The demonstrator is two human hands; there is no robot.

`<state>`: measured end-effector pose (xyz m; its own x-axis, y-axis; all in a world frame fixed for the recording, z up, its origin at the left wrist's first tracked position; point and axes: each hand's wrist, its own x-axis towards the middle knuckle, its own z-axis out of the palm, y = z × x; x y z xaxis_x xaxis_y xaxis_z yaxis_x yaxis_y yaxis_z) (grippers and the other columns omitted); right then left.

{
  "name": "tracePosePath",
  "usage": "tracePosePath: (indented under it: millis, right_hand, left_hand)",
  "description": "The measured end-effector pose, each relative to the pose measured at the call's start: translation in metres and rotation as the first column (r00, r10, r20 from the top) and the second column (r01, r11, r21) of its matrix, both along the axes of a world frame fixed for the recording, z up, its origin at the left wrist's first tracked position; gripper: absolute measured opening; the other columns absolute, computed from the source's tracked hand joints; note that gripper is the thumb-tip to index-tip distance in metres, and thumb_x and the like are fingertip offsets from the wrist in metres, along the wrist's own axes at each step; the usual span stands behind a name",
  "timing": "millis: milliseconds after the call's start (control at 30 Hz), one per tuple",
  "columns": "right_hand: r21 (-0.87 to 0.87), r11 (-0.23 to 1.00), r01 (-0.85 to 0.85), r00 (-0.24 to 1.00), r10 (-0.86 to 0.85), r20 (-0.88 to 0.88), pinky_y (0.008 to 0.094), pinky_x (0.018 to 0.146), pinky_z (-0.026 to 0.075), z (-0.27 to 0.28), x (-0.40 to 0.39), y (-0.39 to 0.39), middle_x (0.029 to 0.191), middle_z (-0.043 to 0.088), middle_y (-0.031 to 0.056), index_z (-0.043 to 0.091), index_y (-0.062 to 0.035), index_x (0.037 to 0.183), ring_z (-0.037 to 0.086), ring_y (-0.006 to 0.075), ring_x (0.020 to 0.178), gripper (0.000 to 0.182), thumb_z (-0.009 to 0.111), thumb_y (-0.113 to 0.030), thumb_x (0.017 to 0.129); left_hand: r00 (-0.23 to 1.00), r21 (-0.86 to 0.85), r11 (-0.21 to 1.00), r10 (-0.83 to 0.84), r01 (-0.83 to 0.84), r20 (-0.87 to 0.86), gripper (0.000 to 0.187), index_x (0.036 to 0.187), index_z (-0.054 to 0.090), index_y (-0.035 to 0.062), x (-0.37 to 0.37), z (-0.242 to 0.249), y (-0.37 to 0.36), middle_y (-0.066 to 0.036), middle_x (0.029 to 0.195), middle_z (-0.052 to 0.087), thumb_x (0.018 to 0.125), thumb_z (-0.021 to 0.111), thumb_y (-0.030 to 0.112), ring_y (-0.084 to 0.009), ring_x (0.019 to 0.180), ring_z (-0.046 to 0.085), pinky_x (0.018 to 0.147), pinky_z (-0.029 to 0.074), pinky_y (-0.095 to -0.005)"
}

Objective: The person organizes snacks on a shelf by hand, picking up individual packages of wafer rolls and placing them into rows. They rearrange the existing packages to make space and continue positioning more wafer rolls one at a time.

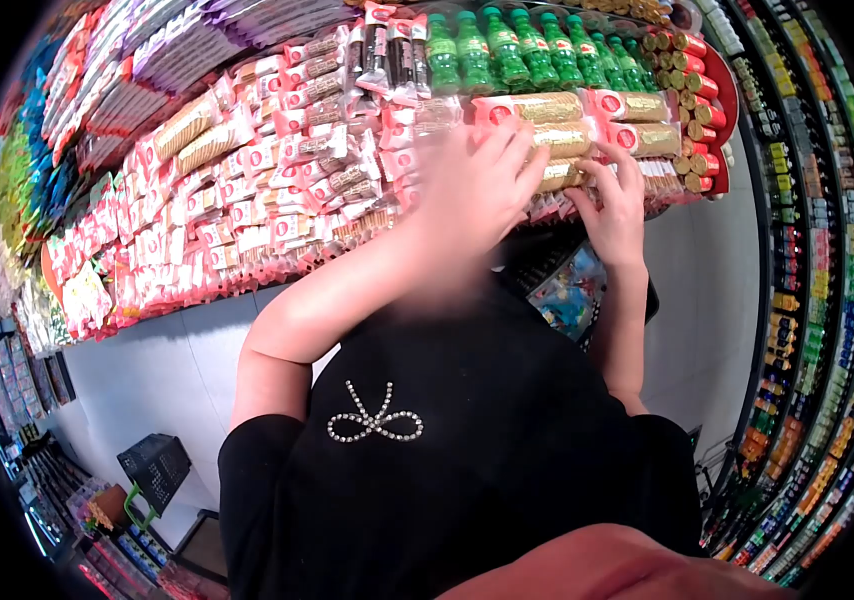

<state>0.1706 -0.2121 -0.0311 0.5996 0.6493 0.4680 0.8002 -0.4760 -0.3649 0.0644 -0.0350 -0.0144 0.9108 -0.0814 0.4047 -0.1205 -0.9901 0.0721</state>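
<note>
ok so ur L hand (495, 185) is over the left end of the gold-wrapped packs (557, 138), the stack on the right part of the big snack display. Fingers are bent and reach toward the far right, fairly close together, not fanned wide. Hand's a bit blurry, and can't tell if the fingertips press on a pack or just sit above it.

Ur R hand (615, 195) is at the right end of the same stack, nearest pack. Fingers curl over toward the left, thumb's apart from them on the near side, w/ a gap between. Looks like contact at the pack's end, but can't tell if ur really pinching it.

Two more gold packs (632, 105) lie just right of that stack, one nearer than the other. Green bottles (507, 50) stand in rows on the far side, dark choc-looking bars (377, 55) left of those. Red-and-gold rolls (695, 85) are piled at the far right end. Lots of small red-and-white packs (227, 200) fill the left.

Btw there's a dark container w/ a blue packet (565, 305) inside, near side of the display, partly hidden by ur R forearm & shirt (467, 400).
</note>
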Motion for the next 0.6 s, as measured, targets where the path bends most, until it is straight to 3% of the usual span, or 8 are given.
tracePosePath:
  millis: [100,167,200,267,300,433,500,600]
  right_hand:
    - [0.006,1.000,0.007,1.000,-0.007,0.017,0.0423,0.093,0.038,0.001,0.000,0.001,0.117,0.052,0.0121,0.061,-0.0057,0.096,0.048,0.0331,0.110,0.036,0.075,-0.008,0.064]
    - [0.032,0.999,0.007,0.999,-0.006,-0.038,0.0414,0.093,0.039,-0.002,0.002,0.001,0.116,0.053,0.0135,0.062,-0.0060,0.097,0.048,0.0330,0.110,0.034,0.075,-0.007,0.065]
    - [0.026,1.000,0.013,0.999,-0.012,-0.035,0.0407,0.093,0.039,-0.005,0.003,0.000,0.116,0.053,0.0134,0.062,-0.0062,0.097,0.048,0.0331,0.110,0.033,0.074,-0.007,0.066]
    - [0.027,0.999,0.020,0.999,-0.018,-0.051,0.0408,0.093,0.038,-0.003,0.000,0.002,0.117,0.053,0.0132,0.062,-0.0064,0.097,0.048,0.0327,0.111,0.031,0.074,-0.006,0.068]
    - [0.026,1.000,0.013,0.999,-0.012,-0.044,0.0408,0.094,0.038,-0.002,0.000,0.003,0.118,0.052,0.0131,0.062,-0.0066,0.097,0.048,0.0324,0.111,0.031,0.073,-0.006,0.069]
    - [0.035,0.999,-0.040,0.999,0.040,0.011,0.0407,0.094,0.038,0.006,-0.005,0.009,0.119,0.052,0.0127,0.061,-0.0062,0.098,0.048,0.0321,0.112,0.029,0.072,-0.005,0.071]
    - [0.027,0.998,-0.052,0.999,0.051,0.017,0.0406,0.094,0.038,0.010,-0.007,0.013,0.119,0.052,0.0127,0.061,-0.0055,0.097,0.048,0.0320,0.112,0.027,0.071,-0.005,0.072]
    - [0.030,0.997,-0.072,0.997,0.071,0.023,0.0410,0.093,0.038,0.014,-0.010,0.019,0.119,0.052,0.0131,0.061,-0.0045,0.097,0.048,0.0325,0.112,0.026,0.071,-0.005,0.072]
  left_hand:
    - [0.996,-0.060,0.994,-0.086,0.087,0.021,0.061,0.121,0.053,0.0102,-0.018,0.016,0.009,-0.010,0.127,0.048,0.066,0.071,0.030,-0.0231,0.122,0.043,0.090,0.030,-0.0516]
    - [0.984,-0.082,0.995,-0.041,0.056,0.174,0.056,0.117,0.055,0.0106,-0.036,0.031,0.022,-0.008,0.122,0.052,0.066,0.072,0.024,-0.0231,0.117,0.047,0.088,0.034,-0.0475]
    - [0.986,-0.064,0.998,0.004,0.007,0.165,0.056,0.117,0.055,0.0106,-0.045,0.039,0.034,-0.008,0.122,0.052,0.066,0.072,0.024,-0.0231,0.117,0.047,0.088,0.034,-0.0475]
    - [0.950,-0.189,0.981,0.101,-0.045,0.296,0.053,0.113,0.057,0.0113,-0.065,0.052,0.062,-0.007,0.117,0.055,0.063,0.073,0.017,-0.0234,0.111,0.051,0.085,0.037,-0.0411]
    - [0.920,-0.159,0.978,0.185,-0.136,0.347,0.052,0.112,0.058,0.0115,-0.073,0.053,0.079,-0.007,0.113,0.057,0.062,0.073,0.010,-0.0242,0.105,0.053,0.084,0.039,-0.0370]
    - [0.804,-0.070,0.842,0.533,-0.535,0.263,0.059,0.125,0.050,0.0112,-0.112,0.052,0.151,-0.011,0.126,0.048,0.068,0.066,0.008,-0.0292,0.114,0.046,0.093,0.035,-0.0412]
    - [0.751,-0.009,0.758,0.647,-0.652,0.130,0.072,0.134,0.039,0.0121,-0.130,0.045,0.184,-0.013,0.132,0.042,0.067,0.063,0.008,-0.0329,0.124,0.039,0.101,0.029,-0.0480]
    - [0.682,0.086,0.677,0.729,-0.731,0.061,0.076,0.136,0.037,0.0138,-0.141,0.035,0.218,-0.013,0.133,0.041,0.065,0.062,0.005,-0.0320,0.126,0.036,0.102,0.028,-0.0490]
